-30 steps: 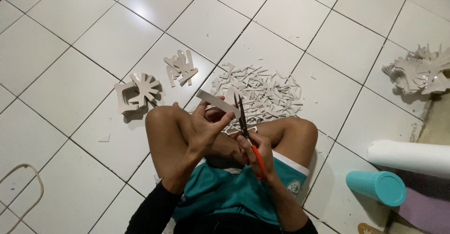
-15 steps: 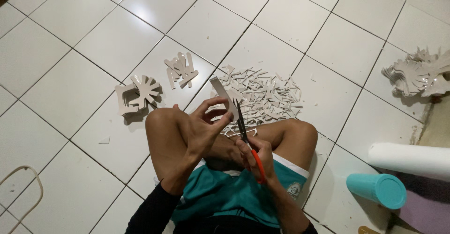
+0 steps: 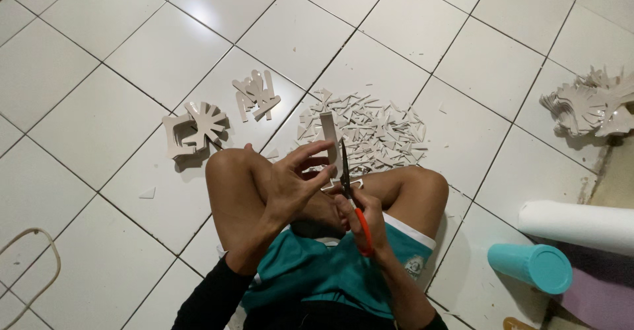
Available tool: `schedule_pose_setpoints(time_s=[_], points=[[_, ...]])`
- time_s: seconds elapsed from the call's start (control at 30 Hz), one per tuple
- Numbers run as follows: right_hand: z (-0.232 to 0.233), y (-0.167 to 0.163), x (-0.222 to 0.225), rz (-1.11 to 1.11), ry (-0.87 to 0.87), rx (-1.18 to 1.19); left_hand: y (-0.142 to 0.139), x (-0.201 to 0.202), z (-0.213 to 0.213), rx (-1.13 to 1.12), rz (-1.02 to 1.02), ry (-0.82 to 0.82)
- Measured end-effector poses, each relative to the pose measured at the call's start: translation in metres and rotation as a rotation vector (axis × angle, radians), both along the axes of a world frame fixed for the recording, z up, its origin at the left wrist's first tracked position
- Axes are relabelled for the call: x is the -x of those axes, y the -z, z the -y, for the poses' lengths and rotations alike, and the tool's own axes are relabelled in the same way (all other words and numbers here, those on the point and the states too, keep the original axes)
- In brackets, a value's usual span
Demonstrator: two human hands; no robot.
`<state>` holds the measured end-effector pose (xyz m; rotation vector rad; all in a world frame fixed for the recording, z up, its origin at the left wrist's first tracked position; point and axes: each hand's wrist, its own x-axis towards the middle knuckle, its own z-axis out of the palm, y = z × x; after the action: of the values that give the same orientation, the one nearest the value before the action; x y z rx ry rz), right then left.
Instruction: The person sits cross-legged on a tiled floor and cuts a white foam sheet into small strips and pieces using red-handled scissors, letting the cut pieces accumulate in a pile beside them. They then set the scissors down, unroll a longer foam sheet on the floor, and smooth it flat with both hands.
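White glossy floor tiles (image 3: 99, 125) with dark grout lines fill the head view, and the person sits cross-legged on them at lower centre, bare knees spread, teal shorts below.

Near the middle of the frame the left hand (image 3: 290, 184) pinches a pale grey cardboard piece (image 3: 328, 138) between thumb and fingertips, the fingers curled closed on it; the piece stands nearly upright, a narrow flat strip with straight cut edges, its top poking above the fingers, its lower part hidden behind them; just right of it, the right hand (image 3: 366, 221) is closed through the orange handles of a pair of scissors (image 3: 348, 184), whose dark blades point up the frame and lie against the strip's right edge; whether the blades are parted cannot be told.

Behind the hands, centre of the frame, lies a heap of small pale offcuts (image 3: 370, 132); to the left lie two fan-shaped cut-outs (image 3: 195, 128) and (image 3: 256, 95) of the same material; a stack of similar shapes (image 3: 591, 105) sits at the right edge; lower right, a teal cylinder (image 3: 528, 267) lies beside a white roll (image 3: 581, 224); a pale cord loop (image 3: 30, 270) shows at lower left.
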<state>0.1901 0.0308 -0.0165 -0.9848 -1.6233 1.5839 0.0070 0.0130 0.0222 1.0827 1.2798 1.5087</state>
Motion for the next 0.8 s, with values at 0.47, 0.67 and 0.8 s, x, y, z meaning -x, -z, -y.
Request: schedule_pose_setpoints(time_s=[0.47, 0.67, 0.8], points=[[0.004, 0.0, -0.003, 0.106, -0.003, 0.002, 0.007, 0.009, -0.011, -0.049, 0.104, -0.033], [0.002, 0.002, 0.001, 0.067, 0.0, -0.031, 0.005, -0.006, 0.0, -0.011, -0.043, -0.12], [0.0, 0.007, 0.0, -0.001, -0.019, -0.078, -0.001, -0.01, 0.005, 0.013, -0.043, -0.103]])
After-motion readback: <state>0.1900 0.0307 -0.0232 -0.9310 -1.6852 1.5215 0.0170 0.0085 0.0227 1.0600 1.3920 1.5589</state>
